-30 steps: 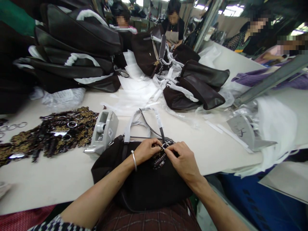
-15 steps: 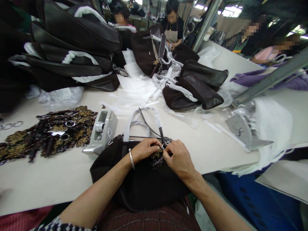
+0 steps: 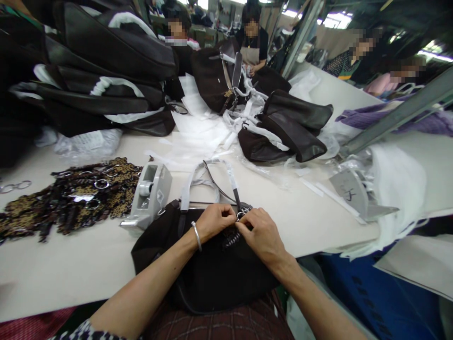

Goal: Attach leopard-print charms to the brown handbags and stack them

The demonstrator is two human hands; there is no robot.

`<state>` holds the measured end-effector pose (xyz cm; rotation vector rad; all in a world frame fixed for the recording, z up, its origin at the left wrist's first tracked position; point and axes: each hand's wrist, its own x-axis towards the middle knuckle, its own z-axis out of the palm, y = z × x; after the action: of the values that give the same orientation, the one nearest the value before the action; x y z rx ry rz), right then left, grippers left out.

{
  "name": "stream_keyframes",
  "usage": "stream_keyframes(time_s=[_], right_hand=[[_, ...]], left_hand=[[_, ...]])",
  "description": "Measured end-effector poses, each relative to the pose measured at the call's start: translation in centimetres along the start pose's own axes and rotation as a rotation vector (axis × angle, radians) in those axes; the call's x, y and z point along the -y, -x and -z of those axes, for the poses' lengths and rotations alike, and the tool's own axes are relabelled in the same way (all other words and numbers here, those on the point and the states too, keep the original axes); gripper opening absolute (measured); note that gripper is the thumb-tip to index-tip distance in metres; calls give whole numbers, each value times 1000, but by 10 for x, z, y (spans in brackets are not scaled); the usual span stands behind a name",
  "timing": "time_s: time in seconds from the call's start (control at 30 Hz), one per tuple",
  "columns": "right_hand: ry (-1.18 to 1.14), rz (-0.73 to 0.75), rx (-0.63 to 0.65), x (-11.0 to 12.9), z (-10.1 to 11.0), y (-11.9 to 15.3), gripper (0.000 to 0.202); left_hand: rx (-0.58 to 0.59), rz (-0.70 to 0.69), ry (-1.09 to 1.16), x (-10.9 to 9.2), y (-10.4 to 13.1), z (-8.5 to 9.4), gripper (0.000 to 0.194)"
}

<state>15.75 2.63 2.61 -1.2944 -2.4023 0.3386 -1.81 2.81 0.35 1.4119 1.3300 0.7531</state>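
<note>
A dark brown handbag (image 3: 219,278) lies at the table's front edge, against my lap, its wrapped white handle (image 3: 231,174) standing up behind it. Near its top edge, my left hand (image 3: 215,221) pinches beside a metal ring (image 3: 241,215), fingers closed. On the ring's other side my right hand (image 3: 264,236) is closed too, thumb and forefinger at the ring. A dark charm with a braided strip (image 3: 231,240) hangs below the fingers on the bag's front. Whatever sits between the fingertips is partly hidden.
Leopard-patterned charms with rings (image 3: 95,189) are heaped at left, next to a grey tape dispenser (image 3: 148,196). Stacked dark bags (image 3: 113,61) rise at back left; more bags (image 3: 286,123) lie behind. A metal post (image 3: 396,115) slants at right. Several people sit beyond.
My left fingers have pulled closer together, and the charm's patterned part is now mostly covered. Both hands stay at the ring. The view has shifted slightly.
</note>
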Motion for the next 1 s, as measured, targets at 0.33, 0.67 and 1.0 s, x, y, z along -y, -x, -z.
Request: stream_keyframes(time_s=[0.33,0.67,1.0], right_hand=[[-79,-105,-72,-13,2,-4,9],[-133,-219,56,-17,2,-9,19],[-179,-239,36,-18,0,-8,19]], left_hand=[[-146,-101,387,-3,-2,1,22],[-140,-138,-72,4,-7,-13,16],[-157,-272,-421,6,-9,-22,25]])
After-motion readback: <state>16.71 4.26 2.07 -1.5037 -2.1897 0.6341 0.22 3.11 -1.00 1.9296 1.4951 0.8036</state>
